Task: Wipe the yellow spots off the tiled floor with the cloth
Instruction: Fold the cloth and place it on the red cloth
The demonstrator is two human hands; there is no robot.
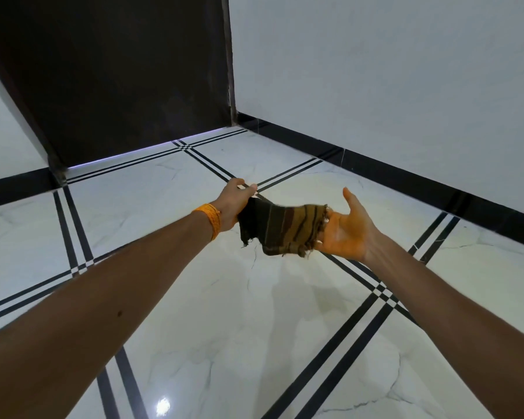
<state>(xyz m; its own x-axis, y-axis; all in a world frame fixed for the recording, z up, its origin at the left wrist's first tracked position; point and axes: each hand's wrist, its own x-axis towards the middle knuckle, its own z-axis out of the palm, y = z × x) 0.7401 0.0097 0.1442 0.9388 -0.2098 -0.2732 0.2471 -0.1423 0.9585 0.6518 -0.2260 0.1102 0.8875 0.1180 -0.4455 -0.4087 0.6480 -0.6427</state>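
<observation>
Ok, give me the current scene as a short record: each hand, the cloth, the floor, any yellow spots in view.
left hand: closed on one end of the cloth, orange band at wrist
right hand: open, palm up, under the cloth's other end, palm tinged yellow
cloth: dark striped, frayed, held above the floor
floor: glossy white tiles, black double lines
yellow spots: none visible on the tiles

Both arms reach forward, bare. The left hand (235, 202) is closed in a grip, an orange band (210, 219) at its wrist. The right hand (347, 229) lies palm up, fingers spread.
</observation>
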